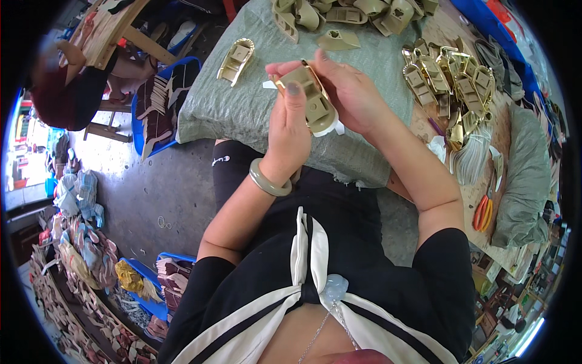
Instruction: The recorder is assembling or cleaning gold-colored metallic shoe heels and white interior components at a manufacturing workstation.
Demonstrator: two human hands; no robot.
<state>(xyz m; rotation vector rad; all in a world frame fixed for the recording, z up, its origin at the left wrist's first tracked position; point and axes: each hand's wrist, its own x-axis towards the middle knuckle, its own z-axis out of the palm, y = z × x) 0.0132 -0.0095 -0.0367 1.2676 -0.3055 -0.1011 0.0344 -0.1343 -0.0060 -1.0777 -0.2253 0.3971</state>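
Both hands hold up a beige plastic shoe heel with a shiny gold edge, hollow ribbed side facing me. My left hand is closed around its near left side, thumb pressed on the face. My right hand grips it from the right, fingers along its far edge. White material shows under its near end and at its left; what it is I cannot tell. Below lies a grey-green woven sack serving as the work surface. Another gold-edged heel rests on it to the left, and a plain beige heel lies beyond my hands.
More beige heels are heaped at the sack's far end. Gold heels pile up on the right-hand table, near white strips and orange-handled scissors. At left, a blue bin holds dark parts; another person sits beyond it.
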